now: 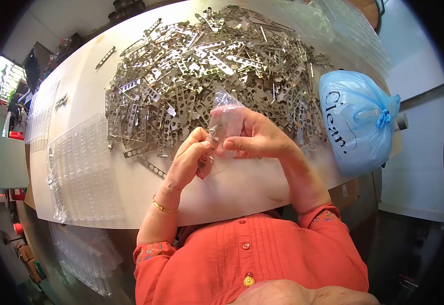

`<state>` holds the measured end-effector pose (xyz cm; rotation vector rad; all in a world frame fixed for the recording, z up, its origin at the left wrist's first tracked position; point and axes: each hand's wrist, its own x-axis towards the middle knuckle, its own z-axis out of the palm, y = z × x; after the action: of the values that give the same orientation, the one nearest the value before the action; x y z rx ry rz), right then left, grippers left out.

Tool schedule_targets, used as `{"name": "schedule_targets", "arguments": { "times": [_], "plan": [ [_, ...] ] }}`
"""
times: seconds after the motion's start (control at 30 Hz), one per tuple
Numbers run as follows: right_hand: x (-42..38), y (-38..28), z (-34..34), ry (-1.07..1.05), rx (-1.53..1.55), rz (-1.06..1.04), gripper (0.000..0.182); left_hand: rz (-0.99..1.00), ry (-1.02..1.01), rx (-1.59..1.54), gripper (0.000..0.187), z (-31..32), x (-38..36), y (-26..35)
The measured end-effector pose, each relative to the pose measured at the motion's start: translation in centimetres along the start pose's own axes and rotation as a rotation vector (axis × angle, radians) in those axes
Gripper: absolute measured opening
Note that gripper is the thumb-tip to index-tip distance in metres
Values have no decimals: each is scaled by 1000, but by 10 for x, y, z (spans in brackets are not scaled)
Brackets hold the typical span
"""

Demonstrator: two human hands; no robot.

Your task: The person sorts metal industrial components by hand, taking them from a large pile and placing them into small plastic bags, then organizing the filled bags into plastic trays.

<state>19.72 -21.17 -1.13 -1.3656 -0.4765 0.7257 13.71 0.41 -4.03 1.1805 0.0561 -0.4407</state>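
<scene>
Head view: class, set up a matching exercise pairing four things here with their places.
Things:
1 metal strips
2 blue bag
3 clear trays
4 small clear pouch

Places:
A held between left hand and right hand
B table's left side
C heaped at table's middle
D table's right edge

Pairs: 1-C, 2-D, 3-B, 4-A

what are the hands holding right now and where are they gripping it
Both hands pinch a small clear plastic bag at its lower end; the left hand fingers also grip a small metal piece.

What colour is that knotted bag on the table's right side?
The tied plastic bag is light blue with dark lettering, seen in the head view.
</scene>
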Motion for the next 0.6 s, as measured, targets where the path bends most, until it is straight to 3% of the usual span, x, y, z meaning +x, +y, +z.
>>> {"name": "schedule_targets", "arguments": {
  "times": [0.23, 0.33, 0.5, 0.6],
  "plan": [
    [2, -1, 2, -29, 50, 78, 66, -23, -95, 6, 11, -9, 1, -4],
    [4, 0, 1, -90, 8, 112, 72, -43, -129, 30, 22, -8, 0, -2],
    [6, 9, 12, -90, -8, 178, 83, 97, -158, 159, 44, -2, 2, -10],
    [6, -4, 21, -61, -70, 257, 90, 117, -161, 60, 40, 13, -2, -4]
  ]
}}
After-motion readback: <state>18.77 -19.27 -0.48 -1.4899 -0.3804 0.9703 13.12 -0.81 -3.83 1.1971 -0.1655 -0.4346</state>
